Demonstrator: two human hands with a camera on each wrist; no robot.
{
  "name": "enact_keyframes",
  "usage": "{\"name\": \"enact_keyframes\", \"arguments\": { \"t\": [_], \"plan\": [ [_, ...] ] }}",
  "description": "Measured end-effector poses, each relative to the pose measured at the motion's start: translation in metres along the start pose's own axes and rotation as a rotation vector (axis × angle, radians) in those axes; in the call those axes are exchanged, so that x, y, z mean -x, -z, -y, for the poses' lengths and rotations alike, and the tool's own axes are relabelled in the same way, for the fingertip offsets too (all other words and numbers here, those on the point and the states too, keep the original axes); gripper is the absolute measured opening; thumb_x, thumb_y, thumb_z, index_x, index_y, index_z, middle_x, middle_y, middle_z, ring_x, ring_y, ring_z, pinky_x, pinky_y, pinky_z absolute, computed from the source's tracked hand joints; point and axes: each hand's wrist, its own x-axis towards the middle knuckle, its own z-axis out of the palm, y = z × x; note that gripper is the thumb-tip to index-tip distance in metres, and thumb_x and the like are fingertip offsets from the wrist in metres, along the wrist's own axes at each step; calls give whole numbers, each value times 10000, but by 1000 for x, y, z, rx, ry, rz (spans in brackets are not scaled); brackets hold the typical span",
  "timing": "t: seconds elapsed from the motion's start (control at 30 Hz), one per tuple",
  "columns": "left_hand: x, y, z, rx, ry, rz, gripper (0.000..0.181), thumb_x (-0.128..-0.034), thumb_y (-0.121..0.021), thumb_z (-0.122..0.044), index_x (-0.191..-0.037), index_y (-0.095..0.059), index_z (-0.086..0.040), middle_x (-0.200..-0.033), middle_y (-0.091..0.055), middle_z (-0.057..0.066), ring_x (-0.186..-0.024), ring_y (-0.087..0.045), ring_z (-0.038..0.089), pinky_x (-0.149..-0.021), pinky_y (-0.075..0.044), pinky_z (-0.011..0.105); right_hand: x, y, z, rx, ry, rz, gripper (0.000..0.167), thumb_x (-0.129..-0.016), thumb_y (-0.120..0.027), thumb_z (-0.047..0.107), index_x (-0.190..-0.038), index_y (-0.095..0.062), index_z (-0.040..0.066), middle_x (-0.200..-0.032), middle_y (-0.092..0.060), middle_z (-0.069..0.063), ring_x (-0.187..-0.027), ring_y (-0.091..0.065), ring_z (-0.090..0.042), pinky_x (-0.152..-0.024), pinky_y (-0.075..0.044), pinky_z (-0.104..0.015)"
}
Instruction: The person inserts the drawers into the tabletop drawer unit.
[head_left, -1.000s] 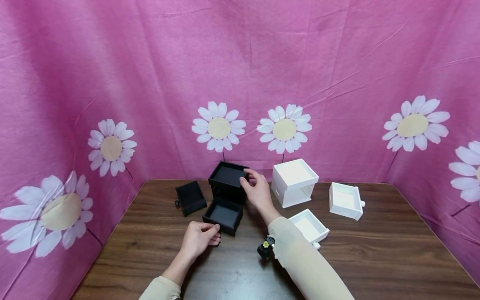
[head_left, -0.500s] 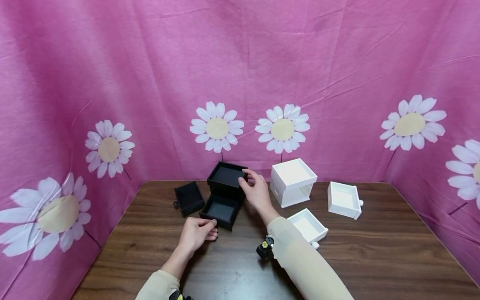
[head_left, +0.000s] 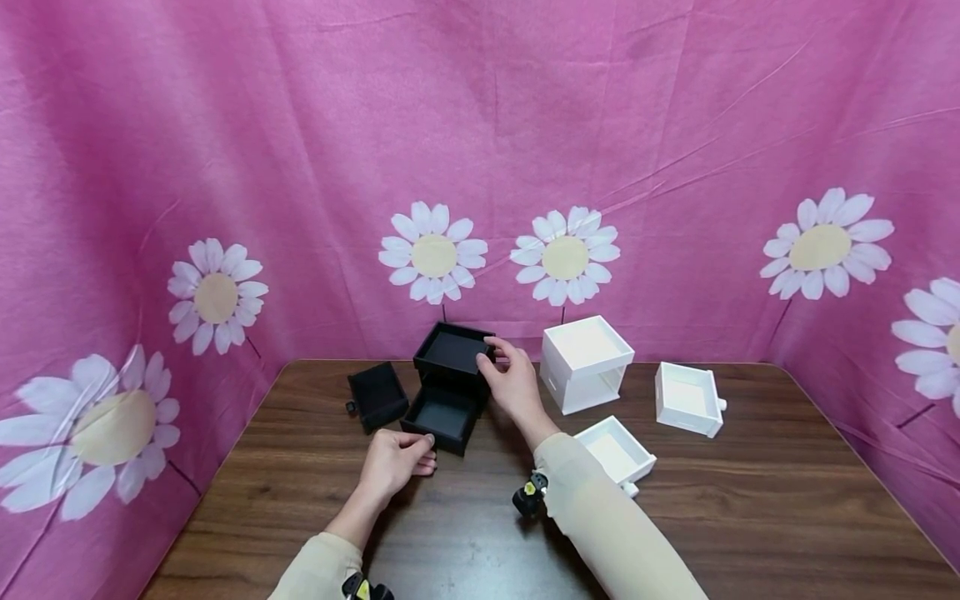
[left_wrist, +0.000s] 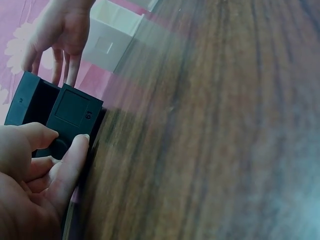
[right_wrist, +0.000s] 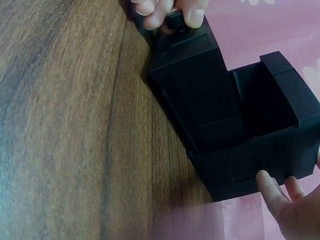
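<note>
A black drawer cabinet (head_left: 453, 346) stands at the back of the table, with a raised rim round its top. Partly inside its lower opening sits a black drawer (head_left: 442, 417), its front still sticking out toward me; the opening above it holds no drawer. My left hand (head_left: 393, 462) pinches the drawer's round knob (left_wrist: 59, 148) between thumb and fingers. At the cabinet's upper right side, my right hand (head_left: 516, 383) holds the cabinet, thumb and fingertips on its rim and side wall (right_wrist: 245, 172).
Left of the cabinet lies a second black drawer (head_left: 378, 397). A white cabinet (head_left: 585, 367) stands right of my right hand. Two white drawers lie on the wooden table (head_left: 480, 533): one drawer (head_left: 617, 452) beside my right sleeve, another drawer (head_left: 688, 400) farther right. A pink curtain (head_left: 480, 150) hangs behind.
My left hand has pushed the black drawer farther into the cabinet, mostly in the first half second; little has moved since. The right hand has kept its place on the cabinet.
</note>
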Motion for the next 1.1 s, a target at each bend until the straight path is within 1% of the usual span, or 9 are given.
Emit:
{"name": "enact_keyframes", "arguments": {
  "t": [0.3, 0.53, 0.63, 0.87, 1.1],
  "plan": [
    [-6, -4, 3, -8, -7, 1, 216, -1007, -699, -20, -1024, -763, 185, -769, -768, 243, -590, -745, 160, -606, -668, 319, 1, 2, 0, 3, -8, -5, 408, -1024, -719, 196, -1414, -694, 79, -1315, -649, -260, -1214, -680, -398, -1062, -594, -531],
    [-10, -3, 0, -13, -1, 37, 200, -1007, -685, -12, -1028, -762, 171, -757, -768, 180, -604, -742, 146, -615, -666, 304, 1, 1, -2, 5, -9, -4, 404, -1025, -722, 205, -1413, -698, 95, -1315, -649, -253, -1220, -672, -391, -1066, -594, -523],
    [-12, -1, 1, -21, 5, 50, 203, -1010, -684, -16, -1036, -760, 169, -771, -772, 182, -615, -745, 151, -621, -668, 307, 1, 0, -3, 5, 1, 7, 406, -1030, -717, 203, -1418, -693, 84, -1311, -649, -256, -1210, -679, -389, -1055, -601, -524],
    [-17, -2, 0, -43, -9, 60, 217, -1018, -687, -27, -1044, -752, 179, -789, -775, 215, -627, -750, 184, -618, -675, 347, 1, -3, -1, 2, 11, 9, 410, -1028, -715, 200, -1418, -692, 76, -1304, -650, -260, -1206, -681, -402, -1045, -604, -531],
    [-22, -5, -3, -54, -12, 64, 222, -1024, -682, -29, -1041, -753, 181, -790, -772, 223, -607, -734, 163, -601, -666, 321, 1, -2, -1, 3, -2, -4, 399, -1030, -716, 211, -1414, -699, 104, -1300, -644, -256, -1180, -700, -416, -1034, -608, -534]
  ]
}}
